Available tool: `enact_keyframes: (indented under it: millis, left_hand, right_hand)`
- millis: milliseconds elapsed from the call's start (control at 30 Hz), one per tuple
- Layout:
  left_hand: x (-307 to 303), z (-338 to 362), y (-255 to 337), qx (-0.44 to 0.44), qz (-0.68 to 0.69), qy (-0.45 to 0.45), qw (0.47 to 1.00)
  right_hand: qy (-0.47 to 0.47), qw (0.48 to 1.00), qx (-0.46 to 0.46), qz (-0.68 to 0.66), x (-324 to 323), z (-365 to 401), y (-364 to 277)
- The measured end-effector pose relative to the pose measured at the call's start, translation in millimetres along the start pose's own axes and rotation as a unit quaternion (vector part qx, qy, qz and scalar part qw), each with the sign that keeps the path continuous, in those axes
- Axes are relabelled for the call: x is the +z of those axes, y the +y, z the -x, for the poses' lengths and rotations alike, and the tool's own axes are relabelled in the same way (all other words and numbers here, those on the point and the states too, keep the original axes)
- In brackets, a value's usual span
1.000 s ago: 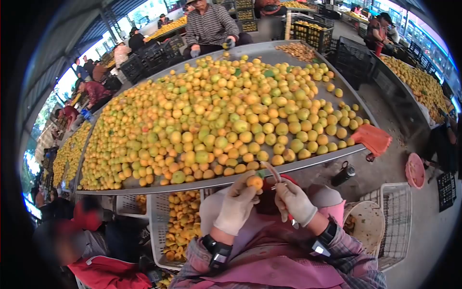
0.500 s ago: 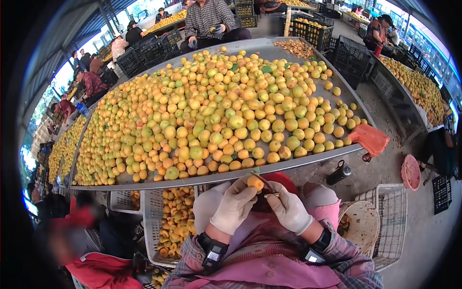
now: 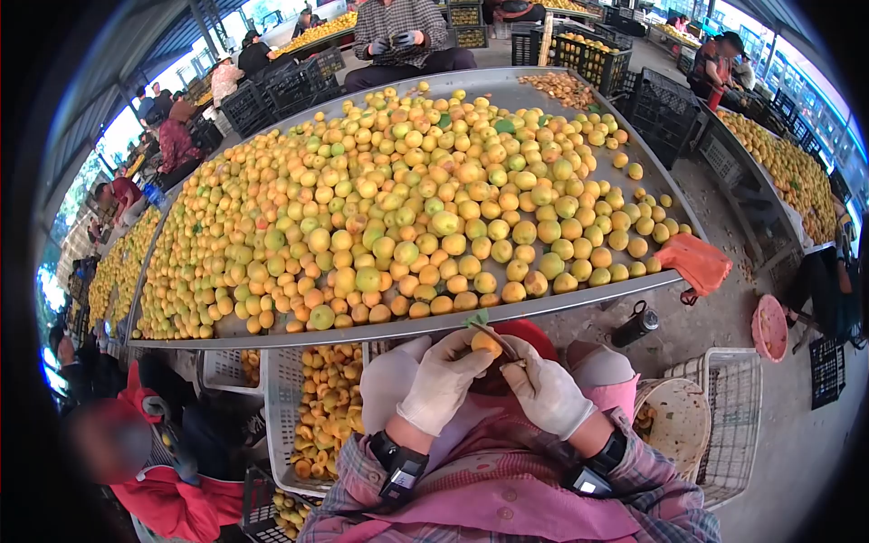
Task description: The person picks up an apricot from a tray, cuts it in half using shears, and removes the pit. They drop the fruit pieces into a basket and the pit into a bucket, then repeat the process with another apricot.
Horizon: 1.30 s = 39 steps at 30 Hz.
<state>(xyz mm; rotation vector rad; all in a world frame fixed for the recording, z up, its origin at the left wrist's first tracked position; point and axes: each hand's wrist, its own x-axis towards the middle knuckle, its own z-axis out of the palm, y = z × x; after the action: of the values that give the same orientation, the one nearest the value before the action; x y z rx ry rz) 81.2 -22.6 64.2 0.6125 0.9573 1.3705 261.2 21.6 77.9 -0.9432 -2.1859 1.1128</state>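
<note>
A smooth pink apron (image 3: 507,511) is worn nearest, over soft plaid sleeves (image 3: 367,471). Just beyond, a round orange-yellow fruit (image 3: 486,342) is pinched narrowly between thumb and fingers of the left hand (image 3: 441,385), which is covered by a thin, wrinkled white glove. A slim, dark, curved tool (image 3: 510,347) is gripped in the nearly closed, likewise gloved right hand (image 3: 549,391), its tip held close beside the fruit; whether the skin is touched cannot be told. A green leaf (image 3: 477,319) is seen just past the fruit.

To the left, split, ragged-edged fruit halves (image 3: 328,403) are held in a slotted white plastic crate (image 3: 277,407). To the right, a round pale bucket (image 3: 683,425) is set against a lattice-walled white basket (image 3: 735,412).

Beyond the hands, whole round fruits (image 3: 362,199) are heaped across a broad, dull metal table (image 3: 380,334) with a raised rim. Its near right corner is draped with a crumpled orange-red cloth-like item (image 3: 695,262), and a black cylindrical bottle (image 3: 635,326) is stood on the floor below. At the far right corner, small rough brown pieces (image 3: 561,89) are piled. A checked shirt (image 3: 398,29) is worn by a person seated at the far edge.
</note>
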Motion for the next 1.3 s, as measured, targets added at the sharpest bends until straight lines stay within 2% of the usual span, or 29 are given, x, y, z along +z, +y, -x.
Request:
enact_keyframes:
  millis: [133,233,267,333,367,433,533,567,600,633,667,733,767,833,867,933,967,1033,1067,1100,1133,1233,1267,1300]
  left_hand:
    - [4.3,1.5,0.2,0.031,-0.097,0.003,0.995]
    - [8.9,3.4,3.8,-0.001,-0.103,0.009,0.995]
    - [11.3,3.5,2.9,-0.001,-0.103,0.01,0.995]
    - [19.1,2.4,-1.6,0.01,0.014,0.01,1.0]
    - [23.2,3.4,-1.5,0.01,0.014,0.01,1.0]
    - [31.6,5.3,1.9,-0.035,0.144,0.012,0.989]
    - [36.6,5.4,2.1,-0.026,0.135,0.039,0.99]
    - [33.7,4.7,2.9,-0.026,0.134,0.039,0.99]
    - [28.1,4.2,4.3,0.019,-0.015,0.048,0.999]
    - [26.6,3.8,6.6,0.062,-0.163,0.056,0.983]
    - [28.7,3.8,9.1,0.062,-0.163,0.056,0.983]
    - [34.8,6.0,16.1,0.125,-0.29,0.056,0.947]
    - [32.1,4.7,12.1,0.125,-0.29,0.057,0.947]
    - [27.8,0.8,3.0,0.081,-0.104,0.06,0.989]
    - [29.7,1.2,2.9,0.083,-0.105,0.06,0.989]
    - [35.2,4.5,5.4,-0.014,0.145,0.046,0.988]
    - [32.7,3.4,2.9,-0.012,0.145,0.046,0.988]
    - [30.2,1.3,0.9,0.05,-0.003,0.055,0.997]
    - [32.4,3.3,6.1,0.05,-0.003,0.056,0.997]
    - [35.4,7.4,14.0,0.078,-0.156,0.062,0.983]
    - [39.5,10.1,19.8,0.101,-0.306,0.066,0.944]
    - [38.4,7.7,15.9,0.137,-0.277,0.07,0.948]
    - [34.9,5.5,8.9,0.139,-0.277,0.07,0.948]
    - [29.7,2.3,-2.6,0.114,-0.134,0.062,0.982]
  right_hand:
    - [-0.013,0.999,0.027,0.031,-0.9,-1.9,-3.1]
    - [-0.027,0.998,0.045,0.037,1.5,-1.4,-1.3]
    - [-0.001,1.0,0.021,0.013,4.6,-1.4,2.6]
    - [0.027,1.0,-0.001,-0.012,11.9,-0.7,9.7]
    - [0.058,0.997,-0.015,-0.038,16.4,-0.9,12.0]
    - [0.089,0.994,-0.03,-0.062,17.3,-1.4,11.8]
    - [0.097,0.995,-0.011,-0.002,12.9,0.0,10.4]
    - [0.09,0.995,-0.04,0.002,9.5,-1.0,11.6]
    - [0.082,0.994,-0.069,0.005,6.6,-1.9,12.8]
    - [0.083,0.994,-0.069,0.005,4.7,-2.5,14.8]
    - [0.066,0.994,-0.082,0.004,3.2,-3.2,17.3]
    - [0.049,0.994,-0.094,0.001,3.1,-4.2,19.9]
    - [0.047,0.994,-0.098,0.012,2.9,-5.8,20.1]
    - [0.047,0.993,-0.105,0.021,5.2,-8.7,20.7]
    - [0.07,0.991,-0.115,0.006,9.2,-10.0,20.9]
    - [0.093,0.987,-0.127,-0.01,14.2,-8.9,21.7]
    - [0.096,0.988,-0.117,-0.005,15.3,-8.1,22.2]
    - [0.098,0.989,-0.107,-0.001,14.1,-9.0,22.4]
    - [0.08,0.991,-0.107,0.018,11.1,-9.5,22.4]
    - [0.061,0.992,-0.107,0.037,8.8,-9.9,22.3]
    - [0.062,0.992,-0.105,0.037,7.3,-10.4,22.0]
    - [0.047,0.992,-0.11,0.047,5.1,-13.8,19.6]
    - [0.072,0.988,-0.129,0.032,8.0,-15.3,17.6]
    - [0.095,0.984,-0.149,0.016,10.3,-16.4,16.8]
